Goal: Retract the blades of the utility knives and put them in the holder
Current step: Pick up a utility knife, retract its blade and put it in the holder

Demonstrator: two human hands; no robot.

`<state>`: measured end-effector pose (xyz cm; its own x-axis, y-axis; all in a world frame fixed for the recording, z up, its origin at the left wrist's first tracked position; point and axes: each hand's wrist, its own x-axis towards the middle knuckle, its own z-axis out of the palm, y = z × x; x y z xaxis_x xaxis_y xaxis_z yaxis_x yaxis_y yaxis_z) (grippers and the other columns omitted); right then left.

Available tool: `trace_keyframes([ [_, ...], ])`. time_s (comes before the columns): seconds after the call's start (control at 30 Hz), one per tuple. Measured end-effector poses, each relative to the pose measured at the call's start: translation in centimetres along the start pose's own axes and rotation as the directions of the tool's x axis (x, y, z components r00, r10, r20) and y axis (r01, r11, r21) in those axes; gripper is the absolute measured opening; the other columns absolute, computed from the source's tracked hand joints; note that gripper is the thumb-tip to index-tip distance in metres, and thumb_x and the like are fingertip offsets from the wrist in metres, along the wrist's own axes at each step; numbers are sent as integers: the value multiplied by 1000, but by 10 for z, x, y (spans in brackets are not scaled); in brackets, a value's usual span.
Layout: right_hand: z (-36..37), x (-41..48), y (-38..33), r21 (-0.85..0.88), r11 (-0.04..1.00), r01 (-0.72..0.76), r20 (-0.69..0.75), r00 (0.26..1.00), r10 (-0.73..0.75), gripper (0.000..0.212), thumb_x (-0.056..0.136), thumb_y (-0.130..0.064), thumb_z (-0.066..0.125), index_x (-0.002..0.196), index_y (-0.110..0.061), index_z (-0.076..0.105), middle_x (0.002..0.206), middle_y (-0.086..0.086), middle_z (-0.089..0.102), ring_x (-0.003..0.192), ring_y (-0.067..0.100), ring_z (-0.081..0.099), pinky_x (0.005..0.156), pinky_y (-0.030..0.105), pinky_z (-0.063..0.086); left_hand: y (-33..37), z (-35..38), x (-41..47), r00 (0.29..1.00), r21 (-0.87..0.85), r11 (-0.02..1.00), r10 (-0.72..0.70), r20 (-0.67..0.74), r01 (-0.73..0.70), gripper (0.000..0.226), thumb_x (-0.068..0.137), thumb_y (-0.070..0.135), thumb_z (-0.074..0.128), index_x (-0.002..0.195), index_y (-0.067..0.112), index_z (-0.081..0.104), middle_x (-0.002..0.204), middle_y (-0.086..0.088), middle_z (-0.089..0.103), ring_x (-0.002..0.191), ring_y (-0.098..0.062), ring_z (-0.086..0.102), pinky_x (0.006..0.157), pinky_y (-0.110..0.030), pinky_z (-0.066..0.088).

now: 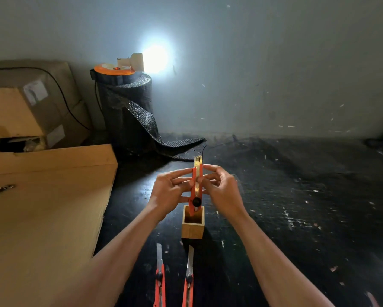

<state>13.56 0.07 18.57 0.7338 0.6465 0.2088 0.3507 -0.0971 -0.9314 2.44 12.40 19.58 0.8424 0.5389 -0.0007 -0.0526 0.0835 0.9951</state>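
Observation:
An orange utility knife (195, 187) stands almost upright in front of me, its blade tip sticking out at the top. My left hand (170, 191) grips its body from the left and my right hand (221, 189) pinches it from the right. Its black lock knob sits just above the square wooden holder (192, 228), and the knife's lower end hangs over the holder's opening. Two more orange knives, one on the left (160, 278) and one on the right (188, 278), lie on the black table nearer to me, both with blades extended toward the holder.
A large cardboard box (46, 209) fills the left side, with more boxes (26, 107) behind it. A roll of black bubble wrap (128, 111) stands at the back with a lamp (135, 63) on top. The black tabletop (297, 207) stretches right.

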Motion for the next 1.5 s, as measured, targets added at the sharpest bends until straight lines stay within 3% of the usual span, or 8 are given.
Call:
trace_keyframes([
  [0.13, -1, 14, 17, 43, 999, -21, 36, 999, 20, 21, 93, -20, 71, 113, -15, 67, 96, 4, 76, 87, 16, 76, 74, 32, 64, -30, -3, 18, 998, 81, 996, -36, -57, 41, 33, 93, 5, 72, 126, 9, 70, 106, -14, 80, 94, -28, 79, 78, -45, 65],
  [0.3, 4, 31, 57, -43, 995, -90, 22, 996, 91, 15, 91, -18, 73, 105, -17, 67, 92, 3, 73, 85, 17, 73, 75, 41, 64, -81, -11, 35, 985, 578, 812, 24, -171, 81, 53, 87, 24, 80, 137, 16, 63, 137, -6, 67, 123, -19, 66, 103, -42, 55],
  [0.5, 17, 47, 102, -149, 971, -188, 4, 982, 191, 11, 92, -18, 72, 100, -15, 65, 90, -2, 72, 80, 6, 69, 63, 18, 52, -140, -3, 43, 978, 698, 688, -188, -94, 199, 99, 75, 32, 89, 157, 13, 36, 159, -10, 43, 147, -26, 40, 120, -45, 34],
  [0.67, 31, 45, 138, -267, 924, -273, 29, 956, 291, 9, 91, -24, 72, 96, -20, 65, 88, -7, 71, 79, 5, 67, 62, 22, 52, -178, -5, 45, 965, 710, 660, -237, -114, 246, 94, 72, 44, 88, 150, 14, 44, 141, -1, 59, 135, -23, 55, 111, -34, 44],
  [0.8, 40, 44, 157, -320, 882, -347, 20, 928, 372, 11, 88, -30, 73, 91, -23, 64, 83, -7, 69, 77, 11, 66, 64, 33, 54, -185, -3, 46, 963, 738, 632, -251, -94, 237, 107, 78, 46, 83, 161, 15, 23, 168, -7, 24, 153, -23, 28, 123, -36, 27],
  [0.93, 43, 48, 161, -349, 860, -373, -1, 918, 398, 7, 86, -27, 71, 90, -23, 67, 87, -6, 71, 83, 16, 67, 70, 34, 53, -194, -6, 47, 969, 677, 700, -230, -89, 229, 63, 76, 37, 83, 131, 34, 53, 122, 9, 72, 113, -9, 69, 100, -41, 57],
  [1.2, 38, 50, 160, -402, 843, -358, 26, 916, 401, 11, 91, -13, 66, 101, -19, 69, 98, 0, 73, 92, 18, 67, 73, 32, 55, -189, -1, 43, 979, 642, 739, -174, -109, 203, 51, 74, 33, 85, 116, 35, 57, 102, 13, 76, 95, -2, 73, 87, -36, 62],
  [1.5, 12, 33, 145, -452, 832, -320, 39, 925, 377, 29, 89, -21, 73, 116, -17, 65, 105, 0, 69, 97, 16, 64, 80, 31, 52, -178, 0, 26, 979, 684, 702, -110, -174, 200, 73, 72, 36, 89, 135, 21, 54, 127, -2, 70, 122, -23, 65, 105, -40, 53],
])
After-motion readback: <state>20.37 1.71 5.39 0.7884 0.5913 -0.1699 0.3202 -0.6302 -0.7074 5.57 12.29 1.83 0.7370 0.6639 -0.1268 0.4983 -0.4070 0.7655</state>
